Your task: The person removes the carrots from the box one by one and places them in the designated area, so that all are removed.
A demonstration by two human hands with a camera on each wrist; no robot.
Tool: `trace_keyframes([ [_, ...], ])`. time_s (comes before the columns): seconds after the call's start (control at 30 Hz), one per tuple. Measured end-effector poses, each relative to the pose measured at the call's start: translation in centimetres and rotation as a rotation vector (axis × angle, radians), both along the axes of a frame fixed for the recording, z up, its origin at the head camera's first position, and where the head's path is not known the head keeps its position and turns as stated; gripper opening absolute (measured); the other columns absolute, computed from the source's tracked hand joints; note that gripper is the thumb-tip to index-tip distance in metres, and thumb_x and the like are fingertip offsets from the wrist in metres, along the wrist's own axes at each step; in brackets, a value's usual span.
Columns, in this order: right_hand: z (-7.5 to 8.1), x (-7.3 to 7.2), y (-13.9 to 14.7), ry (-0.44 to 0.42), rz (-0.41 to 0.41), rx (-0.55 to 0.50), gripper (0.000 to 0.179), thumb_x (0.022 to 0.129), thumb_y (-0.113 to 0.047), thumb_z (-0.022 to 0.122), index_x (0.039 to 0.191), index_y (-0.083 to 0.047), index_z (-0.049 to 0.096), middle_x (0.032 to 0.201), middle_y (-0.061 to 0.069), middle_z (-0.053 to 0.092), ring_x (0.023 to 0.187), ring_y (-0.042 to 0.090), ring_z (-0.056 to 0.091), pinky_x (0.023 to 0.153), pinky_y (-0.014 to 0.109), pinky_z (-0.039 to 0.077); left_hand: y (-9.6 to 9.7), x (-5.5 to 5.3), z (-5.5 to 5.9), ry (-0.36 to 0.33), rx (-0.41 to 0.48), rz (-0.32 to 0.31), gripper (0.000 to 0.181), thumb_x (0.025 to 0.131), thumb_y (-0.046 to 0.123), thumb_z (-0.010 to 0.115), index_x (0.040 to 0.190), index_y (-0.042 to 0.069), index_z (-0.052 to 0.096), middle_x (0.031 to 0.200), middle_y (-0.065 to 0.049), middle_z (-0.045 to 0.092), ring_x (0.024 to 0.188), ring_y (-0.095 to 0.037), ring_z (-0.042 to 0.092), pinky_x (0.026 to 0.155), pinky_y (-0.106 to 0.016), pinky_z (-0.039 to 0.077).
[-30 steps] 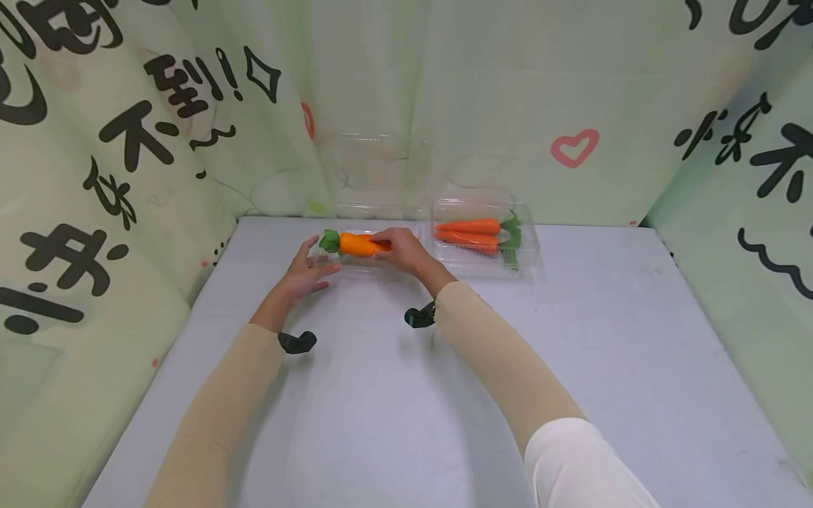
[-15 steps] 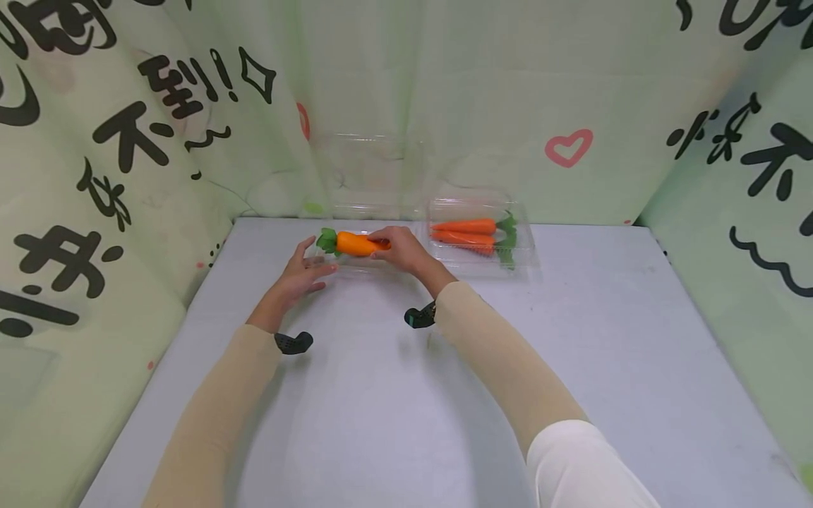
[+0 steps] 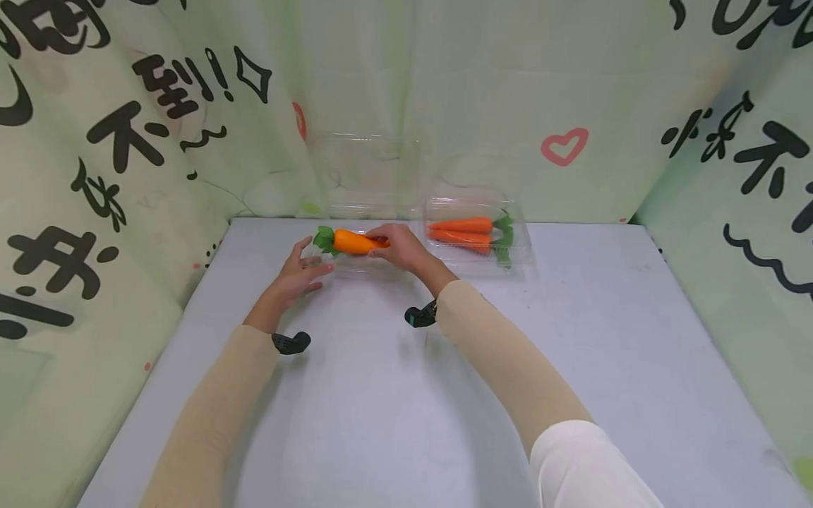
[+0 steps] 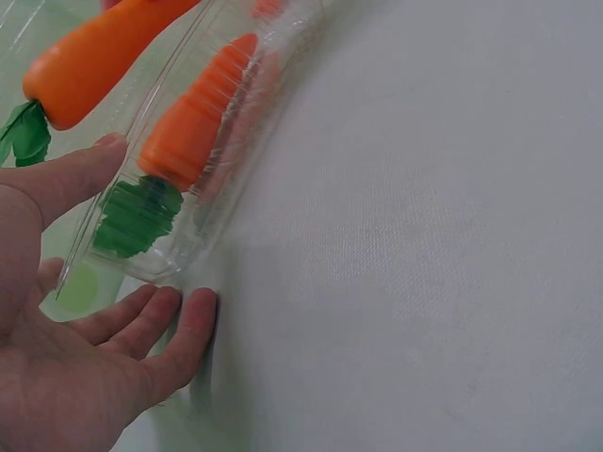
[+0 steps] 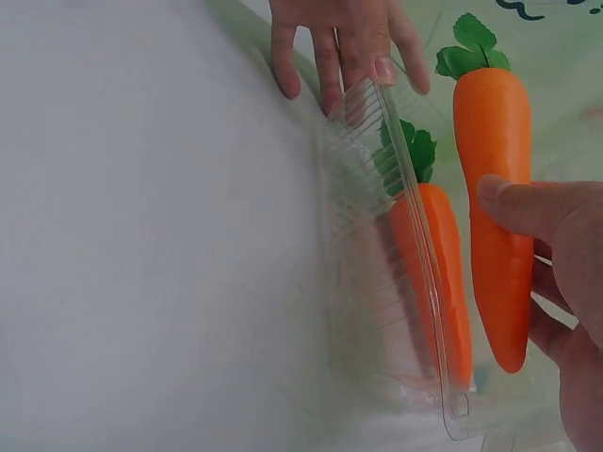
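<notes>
My right hand (image 3: 404, 248) pinches an orange carrot (image 3: 353, 243) with green leaves by its tapered part, thumb on one side and fingers on the other. That carrot lies over a clear plastic box (image 5: 363, 311), leaves toward the left. A second carrot (image 5: 438, 264) rests inside the box, seen through its wall in both wrist views. My left hand (image 3: 293, 281) is at the box's left end, thumb right at the rim and the other fingers extended along the end wall. The box's clear lid (image 3: 371, 173) stands raised against the curtain behind.
Just right of this box sits another clear box (image 3: 521, 264) holding orange carrots (image 3: 460, 233) with green leaves. A pale curtain (image 3: 483, 92) with black writing and a red heart closes off the table's back and sides. The white table (image 3: 381, 409) stretches out in front.
The head view has shifted slightly, so the scene sits a little further left. Both hands, the held carrot and the boxes keep nearly the same places relative to each other.
</notes>
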State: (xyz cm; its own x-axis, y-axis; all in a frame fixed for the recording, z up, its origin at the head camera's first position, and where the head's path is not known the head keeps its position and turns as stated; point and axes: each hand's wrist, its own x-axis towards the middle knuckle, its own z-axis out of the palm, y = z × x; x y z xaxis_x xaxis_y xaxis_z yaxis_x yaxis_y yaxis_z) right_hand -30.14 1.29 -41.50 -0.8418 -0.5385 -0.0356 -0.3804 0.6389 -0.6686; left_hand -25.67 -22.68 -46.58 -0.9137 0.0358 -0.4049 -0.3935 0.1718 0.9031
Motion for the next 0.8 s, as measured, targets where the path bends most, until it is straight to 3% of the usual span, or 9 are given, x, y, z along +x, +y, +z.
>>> trace_keyframes([
  [0.2, 0.2, 0.2, 0.2, -0.003, 0.004, 0.002, 0.042, 0.091, -0.015, 0.067, 0.132, -0.012, 0.06, 0.124, 0.007, 0.064, 0.107, 0.021, 0.054, 0.103, 0.033, 0.048, 0.2, 0.3, 0.8, -0.025, 0.002, -0.002, 0.092, 0.092, 0.022, 0.065, 0.154, 0.036, -0.002, 0.16, -0.016, 0.02, 0.139, -0.034, 0.039, 0.114, -0.049, 0.036],
  [0.4, 0.6, 0.3, 0.4, 0.012, 0.014, 0.019, 0.042, 0.091, -0.017, 0.067, 0.133, -0.011, 0.06, 0.126, 0.007, 0.063, 0.11, 0.023, 0.055, 0.103, 0.034, 0.048, 0.0, 0.1, 0.2, 0.002, -0.003, 0.002, 0.092, 0.092, 0.021, 0.066, 0.154, 0.035, -0.001, 0.158, -0.017, 0.022, 0.137, -0.034, 0.042, 0.113, -0.049, 0.037],
  [0.6, 1.0, 0.6, 0.8, 0.006, 0.018, -0.027, 0.043, 0.091, -0.016, 0.067, 0.133, -0.01, 0.06, 0.126, 0.009, 0.063, 0.114, 0.03, 0.055, 0.104, 0.04, 0.048, 0.0, 0.1, 0.2, 0.006, 0.005, 0.002, 0.092, 0.092, 0.021, 0.066, 0.154, 0.035, -0.001, 0.159, -0.017, 0.022, 0.137, -0.034, 0.041, 0.114, -0.049, 0.037],
  [0.8, 0.9, 0.9, 1.0, 0.023, 0.02, -0.016, 0.044, 0.09, -0.019, 0.068, 0.133, -0.013, 0.06, 0.124, 0.005, 0.064, 0.108, 0.021, 0.055, 0.1, 0.032, 0.05, 0.1, 0.1, 0.2, -0.012, 0.007, 0.003, 0.093, 0.092, 0.022, 0.065, 0.154, 0.038, -0.002, 0.159, -0.015, 0.02, 0.139, -0.035, 0.038, 0.115, -0.048, 0.035],
])
